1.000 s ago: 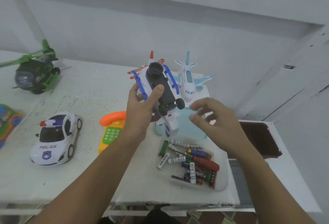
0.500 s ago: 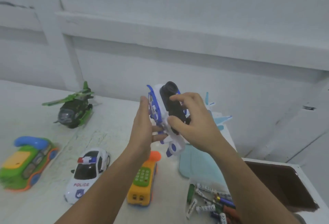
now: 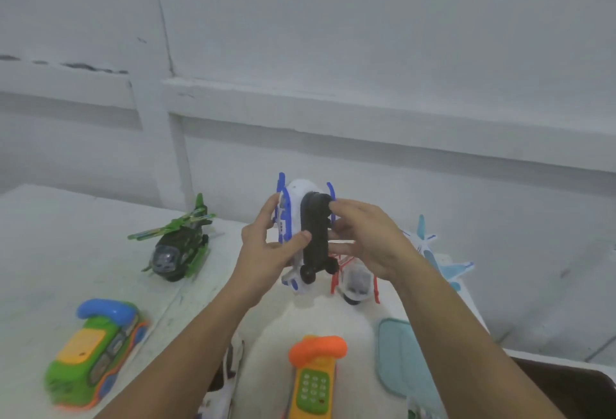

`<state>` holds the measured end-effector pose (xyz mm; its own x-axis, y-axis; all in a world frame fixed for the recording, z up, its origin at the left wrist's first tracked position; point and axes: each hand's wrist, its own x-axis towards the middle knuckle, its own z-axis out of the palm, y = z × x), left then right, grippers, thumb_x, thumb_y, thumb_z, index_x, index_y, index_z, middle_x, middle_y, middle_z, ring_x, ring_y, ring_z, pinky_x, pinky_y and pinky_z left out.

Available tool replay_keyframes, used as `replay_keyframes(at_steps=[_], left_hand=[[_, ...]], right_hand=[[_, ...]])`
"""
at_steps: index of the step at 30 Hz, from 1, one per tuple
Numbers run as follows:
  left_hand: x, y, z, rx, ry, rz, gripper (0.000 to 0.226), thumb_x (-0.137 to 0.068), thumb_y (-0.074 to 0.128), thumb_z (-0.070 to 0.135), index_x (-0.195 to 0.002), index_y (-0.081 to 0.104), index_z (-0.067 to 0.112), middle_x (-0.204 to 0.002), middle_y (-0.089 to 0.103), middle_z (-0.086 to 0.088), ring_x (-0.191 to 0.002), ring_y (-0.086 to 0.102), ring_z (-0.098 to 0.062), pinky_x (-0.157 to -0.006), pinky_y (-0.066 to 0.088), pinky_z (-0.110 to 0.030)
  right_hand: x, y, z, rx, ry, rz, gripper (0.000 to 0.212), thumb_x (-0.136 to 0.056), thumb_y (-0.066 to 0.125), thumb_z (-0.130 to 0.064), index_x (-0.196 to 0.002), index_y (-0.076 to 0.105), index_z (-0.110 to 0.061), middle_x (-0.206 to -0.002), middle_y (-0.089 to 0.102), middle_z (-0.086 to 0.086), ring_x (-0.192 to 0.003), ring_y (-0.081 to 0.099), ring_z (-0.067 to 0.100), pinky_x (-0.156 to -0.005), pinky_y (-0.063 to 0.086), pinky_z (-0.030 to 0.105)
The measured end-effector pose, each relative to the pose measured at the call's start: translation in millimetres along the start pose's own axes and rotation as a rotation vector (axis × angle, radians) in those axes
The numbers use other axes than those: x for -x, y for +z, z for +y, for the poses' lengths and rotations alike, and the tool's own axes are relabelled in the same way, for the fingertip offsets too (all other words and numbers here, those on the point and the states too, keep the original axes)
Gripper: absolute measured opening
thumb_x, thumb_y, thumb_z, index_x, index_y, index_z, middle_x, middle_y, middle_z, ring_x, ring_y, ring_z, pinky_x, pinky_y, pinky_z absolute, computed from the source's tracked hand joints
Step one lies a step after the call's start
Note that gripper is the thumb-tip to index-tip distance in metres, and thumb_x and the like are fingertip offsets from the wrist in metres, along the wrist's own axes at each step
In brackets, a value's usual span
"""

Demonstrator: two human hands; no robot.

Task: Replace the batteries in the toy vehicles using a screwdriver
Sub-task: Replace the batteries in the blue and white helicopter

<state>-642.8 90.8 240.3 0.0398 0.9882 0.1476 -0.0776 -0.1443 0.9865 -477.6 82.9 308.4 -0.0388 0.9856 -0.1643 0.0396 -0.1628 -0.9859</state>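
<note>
2 forearms extend from the lower edge. The left hand [image 3: 263, 255] grips a white-and-blue toy helicopter [image 3: 313, 235] by its side, thumb pressed on the black underside. The right hand [image 3: 373, 242] curls its fingers around the other side. The toy is held on end above the tabletop [image 3: 66, 235].

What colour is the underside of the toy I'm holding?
Black underside on the white-and-blue toy; the head view shows it best.

three toy helicopters [image 3: 176, 248] [image 3: 295, 192] [image 3: 356, 282], two toy phones [image 3: 90, 352] [image 3: 315, 382], one toy plane [image 3: 446, 268], one toy car [image 3: 223, 388].
</note>
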Motion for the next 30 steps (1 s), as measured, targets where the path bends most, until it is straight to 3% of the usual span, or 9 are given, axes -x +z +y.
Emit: replay_keyframes(at_steps=[3, 8, 13, 16, 19, 22, 27, 30], left_hand=[[-11, -14, 2, -0.039, -0.006, -0.027, 0.068, -0.078, 0.079, 0.027, -0.113, 0.043, 0.074, -0.136, 0.042, -0.008, -0.112, 0.063, -0.023, -0.069, 0.061, -0.026], [-30, -39, 3, -0.164, -0.012, -0.074, 0.077, -0.085, 0.073, 0.007, -0.141, 0.038, 0.047, -0.117, 0.056, 0.004, -0.081, 0.069, 0.002, -0.060, 0.054, -0.015], [-44, -61, -10, -0.268, -0.009, -0.138, 0.083, -0.082, 0.076, 0.004, -0.144, 0.039, 0.046, -0.123, 0.059, 0.017, -0.105, 0.060, -0.003, -0.073, 0.050, -0.013], [-49, -67, -15, -0.284, -0.005, -0.176, 0.077, -0.086, 0.071, 0.002, -0.137, 0.041, 0.051, -0.124, 0.056, 0.029, -0.104, 0.059, -0.004, -0.075, 0.049, -0.011], [-55, -70, -19, -0.200, -0.071, -0.250, 0.086, -0.085, 0.055, -0.016, -0.120, 0.053, 0.063, -0.122, 0.063, 0.029, -0.094, 0.064, -0.011, -0.078, 0.055, -0.026], [-60, -72, -26, -0.131, -0.094, -0.298, 0.093, -0.079, 0.053, -0.025, -0.117, 0.060, 0.059, -0.124, 0.065, 0.023, -0.104, 0.067, -0.007, -0.083, 0.056, -0.030], [-68, -74, -40, 0.002, -0.171, -0.343, 0.069, -0.083, 0.064, -0.012, -0.129, 0.060, 0.039, -0.128, 0.064, 0.014, -0.114, 0.064, -0.010, -0.089, 0.053, -0.030], [-72, -71, -47, 0.106, -0.215, -0.245, 0.049, -0.084, 0.072, 0.001, -0.125, 0.064, 0.027, -0.124, 0.068, 0.005, -0.112, 0.066, -0.018, -0.090, 0.056, -0.036]], right_hand=[[-11, 8, -7, -0.041, 0.109, -0.051, 0.030, -0.098, 0.055, -0.030, -0.123, 0.058, -0.013, -0.106, 0.061, 0.016, -0.088, 0.069, 0.032, -0.084, 0.059, 0.044], [-37, 17, -1, -0.181, 0.238, -0.132, 0.041, -0.094, 0.054, -0.051, -0.119, 0.061, -0.020, -0.115, 0.062, 0.026, -0.099, 0.068, 0.042, -0.092, 0.055, 0.048], [-60, 26, 15, -0.175, 0.294, -0.118, 0.054, -0.090, 0.051, -0.061, -0.125, 0.057, -0.020, -0.119, 0.061, 0.029, -0.106, 0.065, 0.040, -0.097, 0.052, 0.047], [-68, 34, 25, -0.159, 0.314, -0.105, 0.056, -0.088, 0.053, -0.063, -0.118, 0.057, -0.016, -0.120, 0.061, 0.026, -0.106, 0.065, 0.038, -0.092, 0.053, 0.044], [-76, 42, 38, -0.163, 0.310, -0.072, 0.056, -0.089, 0.056, -0.058, -0.117, 0.055, -0.010, -0.112, 0.062, 0.017, -0.100, 0.067, 0.034, -0.086, 0.057, 0.041], [-81, 49, 53, -0.137, 0.293, -0.035, 0.045, -0.092, 0.059, -0.047, -0.117, 0.053, -0.009, -0.108, 0.060, 0.012, -0.103, 0.066, 0.031, -0.090, 0.056, 0.041], [-88, 46, 65, -0.152, 0.273, -0.049, 0.016, -0.094, 0.063, -0.024, -0.098, 0.057, -0.011, -0.102, 0.061, 0.009, -0.093, 0.065, 0.025, -0.090, 0.054, 0.039], [-95, 46, 72, -0.170, 0.269, -0.054, 0.017, -0.092, 0.066, -0.016, -0.106, 0.057, -0.014, -0.100, 0.061, 0.010, -0.090, 0.062, 0.028, -0.084, 0.054, 0.038]])
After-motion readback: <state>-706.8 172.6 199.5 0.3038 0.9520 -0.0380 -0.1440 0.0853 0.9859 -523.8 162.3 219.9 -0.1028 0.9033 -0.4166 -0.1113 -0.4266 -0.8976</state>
